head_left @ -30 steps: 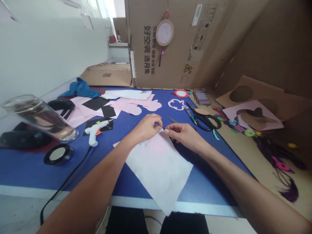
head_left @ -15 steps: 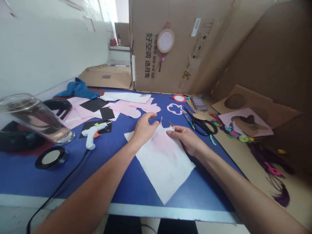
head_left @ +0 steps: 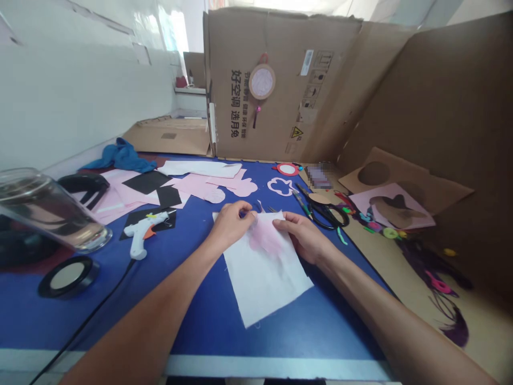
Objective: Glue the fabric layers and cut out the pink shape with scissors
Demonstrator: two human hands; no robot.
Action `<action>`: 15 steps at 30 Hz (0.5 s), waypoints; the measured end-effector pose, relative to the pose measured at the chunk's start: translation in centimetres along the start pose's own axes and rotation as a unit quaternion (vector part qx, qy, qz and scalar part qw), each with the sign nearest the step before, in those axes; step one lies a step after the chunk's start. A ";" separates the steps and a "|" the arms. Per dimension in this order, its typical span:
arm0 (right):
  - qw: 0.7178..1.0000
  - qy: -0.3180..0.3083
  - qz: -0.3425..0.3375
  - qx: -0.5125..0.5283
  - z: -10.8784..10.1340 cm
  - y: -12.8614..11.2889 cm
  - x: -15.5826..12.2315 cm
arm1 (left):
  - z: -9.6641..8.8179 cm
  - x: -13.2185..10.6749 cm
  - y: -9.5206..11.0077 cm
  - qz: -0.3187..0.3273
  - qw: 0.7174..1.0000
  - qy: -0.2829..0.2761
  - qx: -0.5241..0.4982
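**What lies where on my table**

The sheet [head_left: 266,267] lies on the table [head_left: 180,310] straight ahead of me. My left hand [head_left: 230,224] is on its far left corner and my right hand [head_left: 304,238] on its far right edge. Left of the sheet lies the glue gun [head_left: 140,232]. Further left stands the glass [head_left: 44,211], with the tape roll [head_left: 68,275] just in front of it. The scissors [head_left: 326,211] lie right of my right hand. Paper pieces [head_left: 200,184] lie behind the sheet, the cloth [head_left: 120,156] sits far left, and the cardboard box [head_left: 280,117] stands along the back edge.
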State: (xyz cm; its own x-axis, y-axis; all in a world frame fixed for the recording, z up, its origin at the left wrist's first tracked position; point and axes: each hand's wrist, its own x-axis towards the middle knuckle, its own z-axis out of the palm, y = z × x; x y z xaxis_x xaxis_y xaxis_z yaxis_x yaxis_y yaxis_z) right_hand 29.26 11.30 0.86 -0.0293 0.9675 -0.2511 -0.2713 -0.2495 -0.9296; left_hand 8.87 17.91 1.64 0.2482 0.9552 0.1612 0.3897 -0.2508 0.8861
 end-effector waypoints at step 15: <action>0.999 0.030 -0.027 0.029 -0.4 -1.0 0.0 | -0.6 -1.0 1.3 -0.009 0.972 -0.218 -0.090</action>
State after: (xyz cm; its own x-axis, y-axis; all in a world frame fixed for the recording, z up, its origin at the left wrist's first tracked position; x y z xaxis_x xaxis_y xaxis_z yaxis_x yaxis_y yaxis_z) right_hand 29.95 11.55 1.65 0.0436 0.9751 -0.2173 -0.3256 -0.1918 -0.9259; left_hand 8.62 16.68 2.85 0.6111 0.7913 -0.0193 0.2456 -0.1665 0.9550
